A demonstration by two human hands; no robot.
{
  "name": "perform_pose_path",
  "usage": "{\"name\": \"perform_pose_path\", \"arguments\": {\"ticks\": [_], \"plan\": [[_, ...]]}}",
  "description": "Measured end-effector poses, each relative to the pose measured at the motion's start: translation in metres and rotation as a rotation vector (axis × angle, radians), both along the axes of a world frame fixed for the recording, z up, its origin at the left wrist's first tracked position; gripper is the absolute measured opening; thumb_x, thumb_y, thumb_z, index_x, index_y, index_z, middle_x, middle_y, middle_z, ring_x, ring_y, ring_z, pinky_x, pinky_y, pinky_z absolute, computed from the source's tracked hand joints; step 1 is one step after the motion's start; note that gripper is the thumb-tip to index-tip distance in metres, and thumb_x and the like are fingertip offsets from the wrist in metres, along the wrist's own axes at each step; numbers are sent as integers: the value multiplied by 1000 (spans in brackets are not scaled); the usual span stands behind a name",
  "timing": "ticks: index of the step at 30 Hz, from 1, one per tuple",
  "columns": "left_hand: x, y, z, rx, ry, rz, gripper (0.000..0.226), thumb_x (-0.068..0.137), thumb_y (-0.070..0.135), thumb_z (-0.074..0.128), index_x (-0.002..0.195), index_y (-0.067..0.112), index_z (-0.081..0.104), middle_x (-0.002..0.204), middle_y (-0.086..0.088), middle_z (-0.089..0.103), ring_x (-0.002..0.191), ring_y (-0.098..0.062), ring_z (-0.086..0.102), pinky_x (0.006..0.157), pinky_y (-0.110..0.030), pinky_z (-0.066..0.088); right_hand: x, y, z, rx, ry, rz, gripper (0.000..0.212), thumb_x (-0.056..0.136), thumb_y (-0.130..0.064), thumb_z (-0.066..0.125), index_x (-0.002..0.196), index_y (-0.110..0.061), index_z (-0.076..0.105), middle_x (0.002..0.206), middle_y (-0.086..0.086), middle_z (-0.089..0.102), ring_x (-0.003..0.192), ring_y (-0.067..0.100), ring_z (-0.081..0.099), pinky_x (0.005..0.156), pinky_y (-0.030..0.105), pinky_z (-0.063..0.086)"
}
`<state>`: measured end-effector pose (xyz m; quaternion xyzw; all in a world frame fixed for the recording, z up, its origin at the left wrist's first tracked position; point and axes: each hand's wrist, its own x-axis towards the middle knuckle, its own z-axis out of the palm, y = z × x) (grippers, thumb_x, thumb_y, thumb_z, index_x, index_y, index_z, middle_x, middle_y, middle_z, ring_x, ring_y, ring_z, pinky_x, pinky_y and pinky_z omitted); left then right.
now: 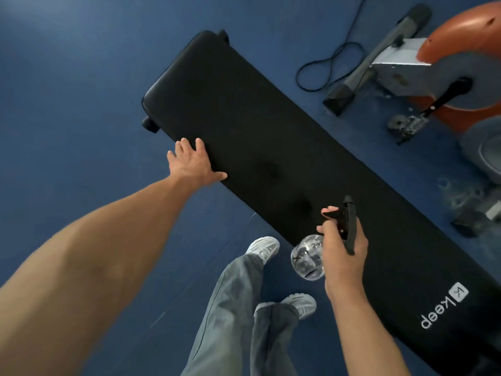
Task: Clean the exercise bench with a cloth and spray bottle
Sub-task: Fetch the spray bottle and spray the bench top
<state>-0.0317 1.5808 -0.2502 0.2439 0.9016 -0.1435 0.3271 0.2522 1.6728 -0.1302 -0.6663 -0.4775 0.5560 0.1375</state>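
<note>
**Spraying stage, with no cloth in sight yet**

The person stands at the long side of the black exercise bench [271,147], which lies diagonally across the blue floor [67,77]. The right hand [343,248] is wrapped around the neck of a clear spray bottle [307,257] with a black trigger head [349,223]; one finger is hooked over the trigger, and the nozzle points out over the bench pad. The bottle hangs just over the near edge of the bench, close to its middle. The left hand [193,162] is spread open and flat, holding nothing — its palm and fingers rest on the near edge of the pad toward the far end.

Two or three faint darker patches show on the pad between the hands; these may be damp spots from spray, though the surface is too dark to be sure. Most of the pad looks dry and even. No cloth appears anywhere in view.

Judged from this, the task is in its early part: wetting the surface is under way at best, and the wiping — the whole length of the pad, down to the end with the white logo [444,309] — is likely still ahead, once a cloth is in hand.
</note>
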Motion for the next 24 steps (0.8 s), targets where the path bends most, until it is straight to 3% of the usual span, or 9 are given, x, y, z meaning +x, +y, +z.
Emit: {"name": "perform_pose_path", "arguments": {"ticks": [4, 6, 8, 12, 15, 17, 21, 24], "plan": [[33, -5, 25, 51, -25, -284, 81, 94, 66, 47, 156, 19, 25, 159, -15, 29, 153, -36, 14, 122, -54, 17, 71, 5, 35, 41, 21, -137, 28, 94, -4, 55, 103, -26, 70, 69, -21, 58, 59, -5, 53, 56, 4, 46], [72, -1, 40, 156, -82, -417, 61, 101, 55, 40, 151, 21, 39, 152, -13, 41, 146, -36, 31, 118, -51, 28, 108, 8, 51, 51, 17, -194, 29, 94, -4, 56, 104, -27, 71, 71, -18, 58, 57, -4, 51, 54, 5, 46], [123, 7, 53, 235, -215, -463, 45, 105, 44, 35, 140, 22, 54, 137, -11, 55, 130, -35, 49, 109, -49, 40, 148, 7, 64, 61, 3, -240, 31, 94, -4, 57, 105, -29, 71, 75, -3, 54, 54, 0, 47, 53, 9, 44], [247, 29, 68, 191, -504, -625, 50, 102, 42, 23, 129, 23, 60, 126, -6, 62, 117, -29, 57, 102, -44, 45, 227, -6, 91, 102, -28, -383, 31, 94, -1, 57, 106, -27, 70, 73, 1, 51, 54, 1, 45, 51, 10, 43], [349, 48, 80, 236, -707, -605, 42, 107, 35, 29, 132, 20, 59, 127, -5, 64, 119, -26, 58, 105, -40, 44, 283, -22, 105, 140, -27, -546, 27, 94, 0, 58, 103, -23, 70, 73, -1, 52, 53, -4, 49, 54, 13, 45], [414, 58, 89, 235, -821, -561, 39, 109, 34, 33, 134, 19, 58, 129, -1, 64, 121, -21, 57, 105, -33, 42, 317, -34, 105, 140, -32, -641, 30, 94, 1, 59, 108, -23, 70, 71, -3, 53, 52, -6, 51, 52, 8, 44], [529, 70, 85, 203, -991, -441, 33, 106, 43, 40, 126, 24, 58, 100, 4, 66, 95, -17, 63, 91, -39, 50, 381, -63, 90, 153, -23, -776, 30, 95, -1, 60, 108, -26, 69, 72, -2, 53, 54, 1, 48, 54, 12, 45], [601, 73, 65, 161, -1058, -301, 37, 100, 52, 44, 121, 25, 59, 112, -1, 68, 104, -18, 65, 99, -42, 51, 422, -86, 76, 163, -13, -851, 28, 96, -4, 60, 112, -25, 69, 78, 3, 55, 62, 7, 49, 60, 20, 47]]}}
